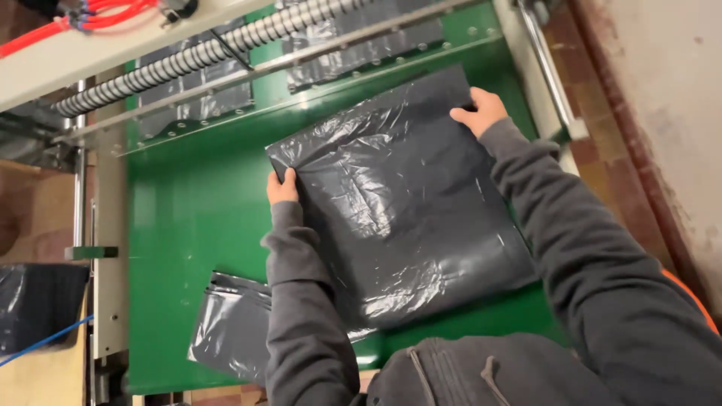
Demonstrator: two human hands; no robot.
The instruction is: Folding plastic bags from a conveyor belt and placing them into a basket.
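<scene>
Though crumpled, black bag stack (pixel 406 210) two-handed

I see my left hand (pixel 282 188) gripping the left edge of a large, flat, dark grey plastic bag stack (pixel 398 199), while my right hand (pixel 480 111) pinches its far right corner. The stack lies on a green conveyor table (pixel 195 218). A smaller, crumpled dark grey plastic bag (pixel 229 327) rests near my left sleeve.
</scene>
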